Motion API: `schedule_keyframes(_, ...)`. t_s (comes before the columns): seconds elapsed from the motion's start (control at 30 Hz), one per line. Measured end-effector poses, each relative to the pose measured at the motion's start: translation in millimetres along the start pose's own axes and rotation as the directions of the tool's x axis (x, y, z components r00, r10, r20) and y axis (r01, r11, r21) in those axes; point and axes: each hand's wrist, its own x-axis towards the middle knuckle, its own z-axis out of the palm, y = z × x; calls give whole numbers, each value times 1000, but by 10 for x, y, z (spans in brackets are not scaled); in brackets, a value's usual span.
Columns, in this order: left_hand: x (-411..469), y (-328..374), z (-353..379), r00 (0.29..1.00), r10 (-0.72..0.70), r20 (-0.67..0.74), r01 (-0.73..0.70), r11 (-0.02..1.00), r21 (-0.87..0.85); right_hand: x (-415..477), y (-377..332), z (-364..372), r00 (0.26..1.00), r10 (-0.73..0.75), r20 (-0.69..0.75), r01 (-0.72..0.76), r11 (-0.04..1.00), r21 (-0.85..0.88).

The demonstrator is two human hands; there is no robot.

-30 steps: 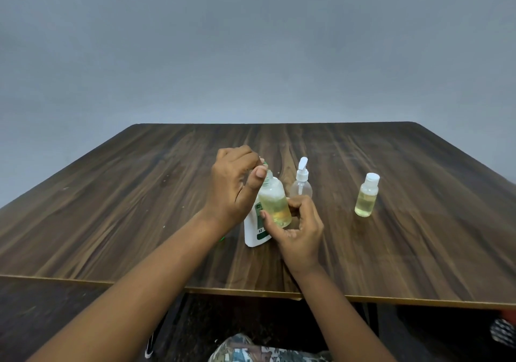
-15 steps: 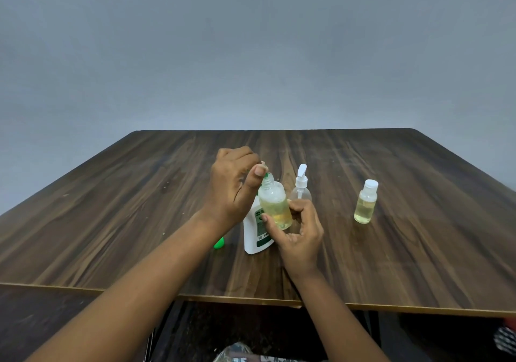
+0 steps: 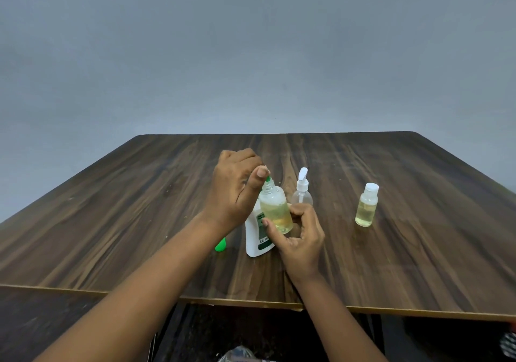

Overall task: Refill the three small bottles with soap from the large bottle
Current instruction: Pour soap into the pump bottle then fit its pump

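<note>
- Three small bottles need soap, and by my reading one is done, one is nearly done and one is untouched.
- My right hand (image 3: 300, 238) grips the held bottle (image 3: 276, 212), with fingers and thumb curled round its lower half. It leans a little and seems to be just off the desk (image 3: 418, 250), near the middle.
- My left hand (image 3: 237, 191) is curled over its top. Thumb and fingertips pinch the green-tipped dropper cap (image 3: 268, 184), which I take to be going back on. I cannot tell whether it is seated tight.
- Yellow soap stands well up the held bottle's body, short of the shoulder, so I judge the pour into it finished.
- Off to the right and well apart, the capped bottle (image 3: 366, 210) stands upright with its white lid on and soap most of the way up. I count that one as done.
- Just beyond my right hand stands the pump bottle (image 3: 302, 191). It looks clear and empty with its pump head in place, so it is the one left to fill.
- Right behind the held bottle, the white large bottle (image 3: 252, 238) stands on the desk, its top hidden by my hands.
- Beside my left forearm, just left of the large bottle, lies a green cap (image 3: 220, 245). It is likely that bottle's lid, so I think the bottle is open for the last pour.
</note>
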Motion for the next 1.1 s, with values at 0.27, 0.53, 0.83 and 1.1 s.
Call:
schedule_keyframes(0.27,-144,-11,138,996,-13,-85,14,1000,12,-28,-20,-41,1000,-4,21,5,999,-48)
schedule_keyframes(0.53,-8,36,60,999,12,-52,-12,1000,4,1,-34,-20,1000,17,-21,-17,1000,21)
schedule_keyframes(0.83,-168,-25,174,990,-24,-141,24,1000,-3,-30,-21,-36,1000,-21,4,22,998,-54)
schedule_keyframes(1.1,-80,29,109,992,11,-126,-11,1000,-4,-12,-17,-18,1000,-4,-16,4,1000,-13)
